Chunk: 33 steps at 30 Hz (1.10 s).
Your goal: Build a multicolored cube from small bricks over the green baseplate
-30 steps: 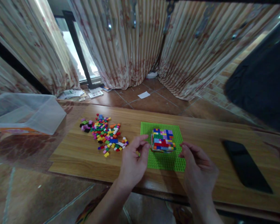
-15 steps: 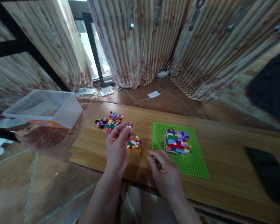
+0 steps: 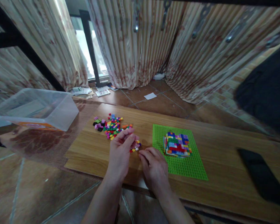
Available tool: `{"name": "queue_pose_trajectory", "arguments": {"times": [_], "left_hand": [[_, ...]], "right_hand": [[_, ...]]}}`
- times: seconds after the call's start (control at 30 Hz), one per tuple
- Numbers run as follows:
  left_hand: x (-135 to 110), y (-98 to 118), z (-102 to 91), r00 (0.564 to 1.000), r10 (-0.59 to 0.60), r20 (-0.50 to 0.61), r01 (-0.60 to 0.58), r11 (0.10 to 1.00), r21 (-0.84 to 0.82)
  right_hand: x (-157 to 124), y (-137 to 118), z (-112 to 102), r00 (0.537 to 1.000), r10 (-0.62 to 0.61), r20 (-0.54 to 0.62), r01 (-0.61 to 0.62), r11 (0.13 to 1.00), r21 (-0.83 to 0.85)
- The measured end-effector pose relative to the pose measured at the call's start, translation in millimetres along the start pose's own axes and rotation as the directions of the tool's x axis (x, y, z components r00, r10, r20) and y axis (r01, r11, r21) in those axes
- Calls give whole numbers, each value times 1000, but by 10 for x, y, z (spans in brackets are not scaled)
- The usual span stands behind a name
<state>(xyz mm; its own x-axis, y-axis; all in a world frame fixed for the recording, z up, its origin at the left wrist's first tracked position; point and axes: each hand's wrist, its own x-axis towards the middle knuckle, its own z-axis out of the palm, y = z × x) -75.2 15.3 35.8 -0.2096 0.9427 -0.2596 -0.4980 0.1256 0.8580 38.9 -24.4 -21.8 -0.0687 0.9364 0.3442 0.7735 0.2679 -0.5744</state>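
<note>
My left hand (image 3: 121, 151) is raised over the near edge of the loose toy bricks (image 3: 113, 126), thumb and fingers pinched together. Whatever lies between those fingertips is too small to make out. Close to its right, my right hand (image 3: 154, 168) hovers low over the table, with thumb and forefinger also brought together; their contents cannot be seen. A multicoloured block of toy bricks (image 3: 177, 144) stands on the green baseplate (image 3: 189, 169), right of my right hand. Part of the loose pile is hidden behind my left hand.
The wooden table (image 3: 88, 155) carries a dark phone-like slab (image 3: 261, 175) at the right. A clear plastic bin (image 3: 67, 110) with an orange label stands at the left. Striped curtains (image 3: 135, 56) hang beyond, and a dark rounded shape (image 3: 268, 87) is at the far right.
My right hand has moved left, away from the baseplate and closer to my left hand; its fingers have drawn together. My left hand has lowered slightly toward the near bricks. The view has shifted a little.
</note>
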Motion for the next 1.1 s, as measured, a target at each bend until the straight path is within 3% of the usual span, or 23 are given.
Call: {"name": "queue_pose_trajectory", "arguments": {"times": [0.13, 0.23, 0.37, 0.5, 0.77, 1.1], "left_hand": [[-26, -8, 30, 998, -21, 60, 15, 994, 111], [-59, -38, 69, 983, -32, 181, -8, 977, 215], [-160, -192, 158, 924, -90, 373, -33, 950, 311], [-309, -412, 266, 857, -134, 498, -73, 924, 375], [-447, -588, 412, 809, -158, 566, -219, 813, 539], [-485, -642, 461, 740, -169, 651, -320, 763, 562]], "right_hand": [[-3, 29, -149, 999, 13, -38, -9, 993, 115], [-9, 141, -386, 988, 60, -143, -33, 983, 183], [-30, 334, -756, 933, 155, -324, -90, 974, 207], [-73, 466, -1005, 920, 162, -356, -108, 980, 166], [-138, 649, -1030, 948, 173, -267, -145, 982, 122], [-105, 648, -972, 934, 200, -296, -161, 975, 150]]}}
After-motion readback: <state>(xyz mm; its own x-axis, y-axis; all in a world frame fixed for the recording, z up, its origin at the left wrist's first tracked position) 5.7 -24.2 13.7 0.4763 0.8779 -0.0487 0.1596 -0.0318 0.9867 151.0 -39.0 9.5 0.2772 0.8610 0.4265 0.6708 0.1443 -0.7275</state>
